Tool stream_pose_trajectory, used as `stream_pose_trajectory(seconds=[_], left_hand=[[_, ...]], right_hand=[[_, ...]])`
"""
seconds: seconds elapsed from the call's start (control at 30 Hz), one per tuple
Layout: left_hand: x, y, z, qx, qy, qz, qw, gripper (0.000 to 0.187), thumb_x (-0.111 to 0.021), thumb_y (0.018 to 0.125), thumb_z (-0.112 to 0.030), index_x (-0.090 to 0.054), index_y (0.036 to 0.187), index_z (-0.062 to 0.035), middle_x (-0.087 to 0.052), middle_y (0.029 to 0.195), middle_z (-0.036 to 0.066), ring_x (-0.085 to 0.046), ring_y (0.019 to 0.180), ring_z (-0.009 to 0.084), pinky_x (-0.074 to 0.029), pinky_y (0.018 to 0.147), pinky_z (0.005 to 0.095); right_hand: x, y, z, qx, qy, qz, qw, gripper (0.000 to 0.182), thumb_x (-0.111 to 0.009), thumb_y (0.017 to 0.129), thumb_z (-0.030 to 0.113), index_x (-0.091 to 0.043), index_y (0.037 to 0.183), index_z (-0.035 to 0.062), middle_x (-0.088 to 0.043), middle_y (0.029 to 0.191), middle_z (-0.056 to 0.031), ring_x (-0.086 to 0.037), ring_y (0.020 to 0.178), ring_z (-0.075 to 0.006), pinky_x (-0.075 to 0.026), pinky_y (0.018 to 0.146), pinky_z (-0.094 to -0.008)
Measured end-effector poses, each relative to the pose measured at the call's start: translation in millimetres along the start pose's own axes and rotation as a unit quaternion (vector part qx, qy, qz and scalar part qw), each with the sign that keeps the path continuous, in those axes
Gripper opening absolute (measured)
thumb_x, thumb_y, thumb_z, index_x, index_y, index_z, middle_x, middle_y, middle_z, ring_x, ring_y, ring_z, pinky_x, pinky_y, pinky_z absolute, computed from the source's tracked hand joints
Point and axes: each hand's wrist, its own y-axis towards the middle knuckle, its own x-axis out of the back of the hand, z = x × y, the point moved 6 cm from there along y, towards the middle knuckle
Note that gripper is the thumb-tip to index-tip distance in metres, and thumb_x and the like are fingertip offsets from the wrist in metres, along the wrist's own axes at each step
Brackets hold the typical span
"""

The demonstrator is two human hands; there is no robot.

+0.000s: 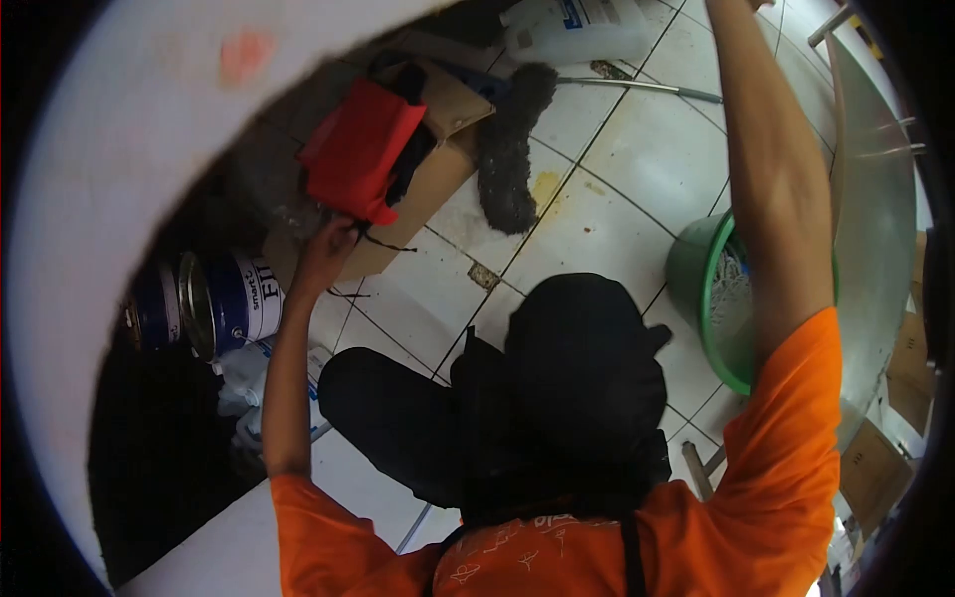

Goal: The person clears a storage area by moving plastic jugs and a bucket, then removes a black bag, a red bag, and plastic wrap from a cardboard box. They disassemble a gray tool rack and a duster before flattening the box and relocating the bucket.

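My left hand [334, 251] is at the lower edge of a red fabric bag [360, 139], its fingers closed on the bag's edge, close to a thin black cord [390, 243]. The bag lies across black items in an open cardboard box [434, 191]. At the top right edge of the view, my right hand [762, 4] is almost wholly cut off, so its fingers and anything in them are hidden. My right forearm passes above a green bucket [708, 289] with a pale, stringy mop head [731, 289] inside.
A dark, fluffy duster [509, 149] and a metal pole [637, 85] lie on the white tiles. Behind them is a translucent jug [577, 30]. Paint cans [234, 303] and plastic bottles [247, 373] stand at left. A large pale curved surface [119, 149] borders the left side.
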Motion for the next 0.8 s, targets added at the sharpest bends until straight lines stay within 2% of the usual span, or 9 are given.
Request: stream_pose_trajectory(seconds=[0.07, 0.13, 0.2, 0.23, 0.3, 0.33, 0.53, 0.63, 0.8], left_hand=[[-14, 21, -11, 0.038, 0.106, 0.078, 0.991, 0.036, -0.063, 0.088, -0.034, -0.06, 0.107, -0.0034, -0.067, 0.093, 0.015, -0.065, 0.086, 0.0271, -0.05, 0.079, 0.036], [-26, 30, -19, -0.013, 0.232, 0.055, 0.971, 0.037, -0.064, 0.087, -0.035, -0.06, 0.104, -0.0029, -0.067, 0.091, 0.016, -0.065, 0.086, 0.0305, -0.051, 0.078, 0.0388], [-38, 43, -36, -0.068, 0.353, 0.022, 0.933, 0.038, -0.065, 0.085, -0.036, -0.06, 0.101, -0.0024, -0.068, 0.089, 0.016, -0.066, 0.087, 0.0338, -0.051, 0.077, 0.0415], [-43, 47, -39, -0.04, 0.393, 0.028, 0.918, 0.039, -0.066, 0.084, -0.037, -0.06, 0.1, -0.0022, -0.068, 0.09, 0.016, -0.066, 0.087, 0.0351, -0.051, 0.076, 0.044], [-52, 48, -31, -0.012, 0.432, 0.035, 0.901, 0.04, -0.066, 0.083, -0.037, -0.059, 0.1, -0.002, -0.068, 0.09, 0.016, -0.066, 0.088, 0.0363, -0.051, 0.076, 0.0466], [-54, 47, -28, -0.022, 0.417, 0.004, 0.909, 0.039, -0.067, 0.083, -0.037, -0.059, 0.099, -0.0023, -0.068, 0.091, 0.017, -0.066, 0.087, 0.0368, -0.051, 0.076, 0.047], [-46, 31, -15, -0.082, 0.331, -0.076, 0.937, 0.038, -0.066, 0.083, -0.036, -0.058, 0.099, -0.0022, -0.067, 0.09, 0.02, -0.066, 0.086, 0.0383, -0.051, 0.076, 0.0489], [-38, 23, -17, -0.071, 0.3, -0.073, 0.948, 0.038, -0.066, 0.083, -0.036, -0.058, 0.098, -0.0017, -0.067, 0.089, 0.02, -0.065, 0.086, 0.0379, -0.05, 0.075, 0.0492], [-21, 29, -19, -0.086, 0.297, -0.027, 0.951, 0.04, -0.069, 0.082, -0.036, -0.059, 0.09, 0.0015, -0.066, 0.08, 0.02, -0.064, 0.07, 0.0376, -0.05, 0.064, 0.0437]], right_hand=[[15, -23, -80, 0.047, -0.095, 0.092, 0.99, 0.052, -0.043, 0.09, 0.03, -0.04, 0.129, -0.0042, -0.053, 0.125, -0.031, -0.055, 0.111, -0.0466, -0.043, 0.097, -0.0483], [0, -55, -172, 0.212, -0.253, 0.243, 0.912, 0.041, -0.054, 0.082, 0.038, -0.064, 0.1, 0.0023, -0.066, 0.103, -0.0212, -0.063, 0.096, -0.0377, -0.048, 0.086, -0.0452], [17, -137, -234, 0.29, -0.399, 0.422, 0.76, 0.049, -0.05, 0.084, 0.041, -0.067, 0.098, -0.0021, -0.065, 0.104, -0.0255, -0.06, 0.102, -0.0441, -0.046, 0.092, -0.0475], [25, -183, -272, 0.338, -0.479, 0.538, 0.606, 0.061, -0.047, 0.087, 0.053, -0.066, 0.107, -0.0015, -0.062, 0.114, -0.0247, -0.058, 0.108, -0.0427, -0.045, 0.095, -0.0465], [91, -273, -285, 0.247, -0.581, 0.604, 0.487, 0.076, -0.043, 0.086, 0.069, -0.065, 0.114, 0.0019, -0.058, 0.125, -0.0207, -0.054, 0.119, -0.0364, -0.043, 0.099, -0.0442], [113, -299, -297, 0.212, -0.558, 0.597, 0.535, 0.09, -0.051, 0.073, 0.079, -0.063, 0.114, -0.0006, -0.059, 0.121, -0.0237, -0.059, 0.11, -0.0393, -0.047, 0.094, -0.0464], [143, -337, -342, 0.193, -0.532, 0.576, 0.59, 0.063, -0.066, 0.077, 0.051, -0.063, 0.112, -0.002, -0.061, 0.114, -0.0257, -0.059, 0.108, -0.0391, -0.048, 0.092, -0.0431], [141, -314, -297, 0.24, -0.321, 0.508, 0.762, 0.049, -0.065, 0.078, 0.032, -0.061, 0.111, -0.0041, -0.062, 0.107, -0.0267, -0.06, 0.104, -0.0409, -0.048, 0.09, -0.0404], [165, -291, -233, 0.217, -0.216, 0.561, 0.769, 0.034, -0.063, 0.077, 0.022, -0.06, 0.098, -0.0044, -0.06, 0.095, -0.0298, -0.058, 0.094, -0.0429, -0.046, 0.081, -0.0443]])
